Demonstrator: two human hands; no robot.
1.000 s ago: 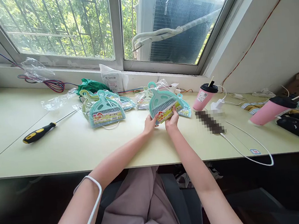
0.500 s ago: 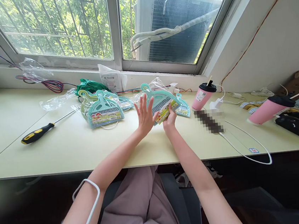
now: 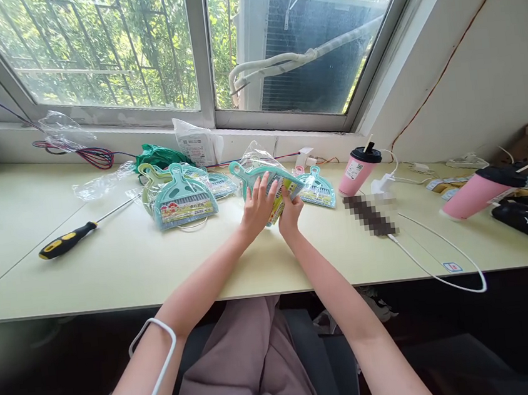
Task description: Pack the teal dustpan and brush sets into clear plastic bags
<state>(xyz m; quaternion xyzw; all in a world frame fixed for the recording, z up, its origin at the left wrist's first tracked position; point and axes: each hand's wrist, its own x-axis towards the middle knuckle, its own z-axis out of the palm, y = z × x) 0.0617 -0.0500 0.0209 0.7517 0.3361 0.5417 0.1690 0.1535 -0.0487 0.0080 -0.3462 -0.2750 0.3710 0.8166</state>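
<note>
Right grip (image 3: 290, 215) clamped on a dustpan (image 3: 276, 206); left grip (image 3: 255, 212) laid over its front.
The right grip is closed on the pan's lower right part, thumb on the label, while the left grip's fingers lie nearly straight against the front, not curled round it; the pan tilts between both, its handle up and left of the left grip. Left of the grips, another wrapped pan (image 3: 186, 207) lies on the surface (image 3: 234, 273), the screwdriver (image 3: 68, 241) farther out; just right, a smaller pan (image 3: 317, 192), then a pink cup (image 3: 354, 178).
</note>
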